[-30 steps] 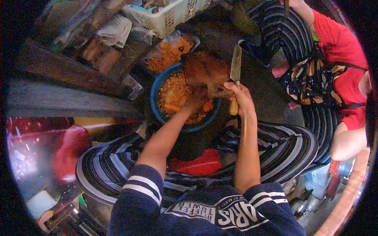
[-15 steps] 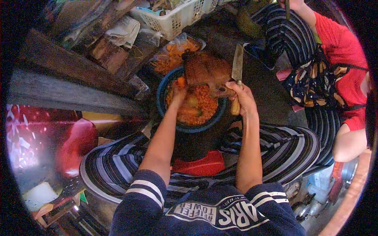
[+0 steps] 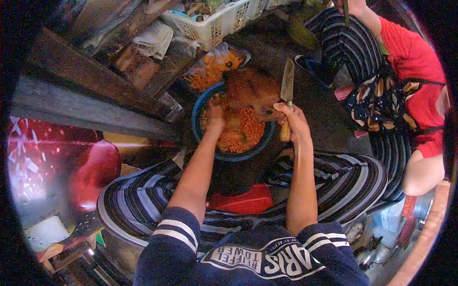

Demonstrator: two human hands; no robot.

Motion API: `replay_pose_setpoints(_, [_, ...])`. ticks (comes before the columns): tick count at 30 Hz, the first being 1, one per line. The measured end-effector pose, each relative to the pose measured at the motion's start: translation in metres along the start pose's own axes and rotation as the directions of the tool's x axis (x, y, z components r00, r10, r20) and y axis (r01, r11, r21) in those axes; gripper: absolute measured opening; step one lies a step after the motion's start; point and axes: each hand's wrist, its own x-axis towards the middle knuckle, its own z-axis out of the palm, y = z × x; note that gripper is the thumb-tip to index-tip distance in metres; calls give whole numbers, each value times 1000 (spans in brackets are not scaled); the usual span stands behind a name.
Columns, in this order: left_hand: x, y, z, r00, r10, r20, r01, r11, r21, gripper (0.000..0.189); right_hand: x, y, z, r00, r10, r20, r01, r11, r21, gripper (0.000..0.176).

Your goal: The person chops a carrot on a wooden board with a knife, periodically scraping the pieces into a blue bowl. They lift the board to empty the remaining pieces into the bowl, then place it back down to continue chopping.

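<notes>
My right hand [image 3: 296, 123] is closed on a knife [image 3: 287, 86] with a wooden handle, its blade pointing away from me. The same hand grips the narrow end of a brown wooden board [image 3: 250, 88], which lies tilted over the far rim of a blue basin [image 3: 196, 125]. Small orange pieces [image 3: 248, 126] fill much of the basin. Inside it, at the left, my left hand [image 3: 215, 117] reaches down among the pieces; its fingers are blurred and partly hidden, and what they hold, if anything, cannot be made out.
Beyond the basin lies a plastic bag of orange pieces [image 3: 214, 66], with a white basket [image 3: 210, 31] behind it. Another person in a red top [image 3: 412, 52] sits at the right. Wooden beams [image 3: 95, 76] run along the left. A red object [image 3: 243, 200] lies between my legs.
An orange piece seen at my left fingers earlier no longer shows there. My left hand has moved slightly lower into the basin. My right hand keeps its hold on the knife and board.
</notes>
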Motion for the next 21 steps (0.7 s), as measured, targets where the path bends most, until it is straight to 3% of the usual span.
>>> replay_pose_setpoints(1, [-9, 6, -7, 1000, 0, -1, 0, 1000, 2, 45, 0, 0, 0, 1000, 0, 1, 0, 1000, 2, 30])
replay_pose_setpoints(3, [-27, 20, -24, 918, 70, -390, -227, 900, -373, 32, -1, 0, 0, 1000, 4, 0, -4, 1000, 14, 30])
replay_pose_setpoints(4, [-26, 18, -30, 918, 71, -390, -227, 900, -372, 32, 1, 2, -1, 1000, 4, 1, -4, 1000, 15, 30])
replay_pose_setpoints(6, [-21, 9, -46, 968, 249, 5, -242, 945, -220, 34, 6, 8, -4, 1000, 2, -6, -2, 1000, 4, 30])
replay_pose_setpoints(9, [-9, -6, -19, 989, 147, 36, -142, 983, -120, 47, 4, 7, -2, 1000, 2, 3, -2, 1000, 22, 27])
replay_pose_setpoints(10, [-22, 3, -29, 988, 150, 35, -144, 982, -121, 47, 5, 8, -3, 1000, 0, 1, 0, 1000, 21, 27])
replay_pose_setpoints(12, [-63, 30, -63, 967, 180, -182, -144, 970, 196, 53, 8, 12, -5, 1000, 17, 21, -17, 1000, 21, 26])
replay_pose_setpoints(13, [-54, 24, -46, 967, 181, -182, -145, 970, 194, 53, 8, 12, -6, 1000, 16, 19, -16, 1000, 19, 26])
replay_pose_setpoints(15, [-16, -7, 21, 858, 166, -487, -73, 976, 205, 56, 7, 12, -7, 999, 42, 23, -42, 999, 7, 28])
replay_pose_setpoints(16, [3, -24, 44, 858, 164, -487, -70, 976, 205, 56, 5, 11, -7, 999, 44, 26, -44, 999, 7, 28])
replay_pose_setpoints(17, [21, -41, 60, 868, 253, -426, -141, 950, 277, 54, 3, 9, -7, 999, 37, 16, -38, 999, 32, 28])
replay_pose_setpoints(19, [25, -46, 53, 870, 341, -356, -216, 913, 347, 52, 1, 7, -7, 999, 32, 4, -33, 998, 61, 29])
replay_pose_setpoints(20, [10, -34, 21, 962, 179, -204, -225, 946, -231, 40, 1, 6, -8, 999, 20, 27, -22, 998, 62, 29])
replay_pose_setpoints(21, [-7, -20, -13, 992, 120, 27, -64, 687, -724, 29, 1, 5, -8, 999, 7, 50, -10, 998, 63, 30])
